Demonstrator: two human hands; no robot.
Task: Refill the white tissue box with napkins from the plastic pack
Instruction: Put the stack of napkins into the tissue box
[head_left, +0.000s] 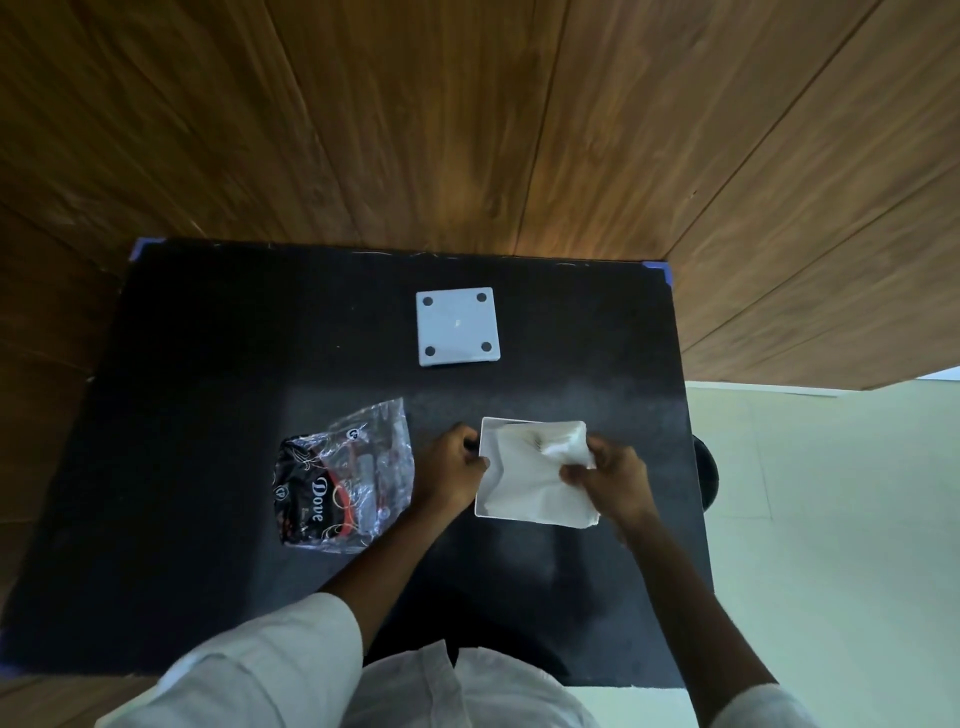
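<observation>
The white tissue box (485, 467) lies open on the black table, right of centre. White napkins (524, 480) fill it, and some bulge over its right edge. My left hand (451, 467) grips the box's left wall. My right hand (610, 480) pinches the napkins at the box's right side. The plastic pack (345, 480), clear with a black and red "Dove" print, lies crumpled and flat to the left of my left hand.
A white square lid (457, 326) with a dark pad at each corner rests flat further back on the black table (208, 415). Wooden wall panels rise behind the table. Pale floor and a dark round object (707, 478) lie past the right edge.
</observation>
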